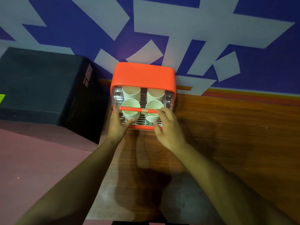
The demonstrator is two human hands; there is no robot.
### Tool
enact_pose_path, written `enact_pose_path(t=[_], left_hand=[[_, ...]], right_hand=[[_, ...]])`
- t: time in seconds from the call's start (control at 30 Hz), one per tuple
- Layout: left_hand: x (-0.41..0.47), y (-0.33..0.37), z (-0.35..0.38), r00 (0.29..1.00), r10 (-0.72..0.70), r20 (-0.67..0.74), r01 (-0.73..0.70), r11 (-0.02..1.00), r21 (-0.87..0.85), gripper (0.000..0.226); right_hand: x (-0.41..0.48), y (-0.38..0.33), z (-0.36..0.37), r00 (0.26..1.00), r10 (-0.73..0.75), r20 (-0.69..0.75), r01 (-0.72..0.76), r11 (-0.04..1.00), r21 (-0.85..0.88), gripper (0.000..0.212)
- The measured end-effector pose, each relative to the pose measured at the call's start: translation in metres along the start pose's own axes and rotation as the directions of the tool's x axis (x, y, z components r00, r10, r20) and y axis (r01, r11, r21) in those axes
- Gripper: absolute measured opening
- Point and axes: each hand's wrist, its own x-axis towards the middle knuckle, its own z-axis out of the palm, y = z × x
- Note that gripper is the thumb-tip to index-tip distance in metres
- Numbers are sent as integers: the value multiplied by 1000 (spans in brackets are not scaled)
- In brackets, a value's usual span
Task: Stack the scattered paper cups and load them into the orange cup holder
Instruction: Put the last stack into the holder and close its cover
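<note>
Showing the orange cup holder (142, 75) at the tabletop's (227, 127) far edge, against a blue-and-white wall (162, 21). It holds 4 stacks of paper cups: 2 rear stacks (131, 91) and, nearer, the front-left stack (130, 103) and front-right stack (154, 104). An orange bar (129, 108) crosses the 2 nearer stacks. The left hand (119, 125) has its grip around the front-left stack. The right hand (168, 129) curls its fingers onto the bar; how firm this grip is cannot be told. A black box (40, 82) stands left.
</note>
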Motion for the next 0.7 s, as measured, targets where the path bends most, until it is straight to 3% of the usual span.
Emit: enact_pose_path(t=[0.07, 0.13, 0.23, 0.3, 0.4, 0.5, 0.7], left_hand=[[-4, -9, -7, 999, -41, -24, 41, 999, -3, 45], [-12, -12, -17, 990, -119, -73, 108, 984, -145, 33], [-16, -1, -31, 973, -220, -69, 160, 862, -481, 17], [-14, 13, -33, 959, -283, 31, 248, 778, -577, 25], [-8, 30, -31, 891, -385, 240, 449, 670, -591, 53], [-6, 42, -31, 849, -392, 354, 527, 585, -616, 57], [0, 47, -28, 849, -389, 357, 528, 646, -551, 52]], right_hand=[[-4, 0, 4, 1000, 7, -2, -7, 1000, -4, 49], [-2, -3, 6, 999, 35, -37, -35, 999, 1, 46], [6, -2, 10, 986, 134, -96, -135, 991, -4, 42], [10, -1, 14, 970, 215, -115, -212, 976, 39, 42], [14, -6, 16, 931, 352, -100, -327, 923, 201, 34], [20, -7, 16, 866, 493, -83, -448, 839, 310, 26], [36, -6, 15, 685, 728, 19, -659, 608, 443, 27]])
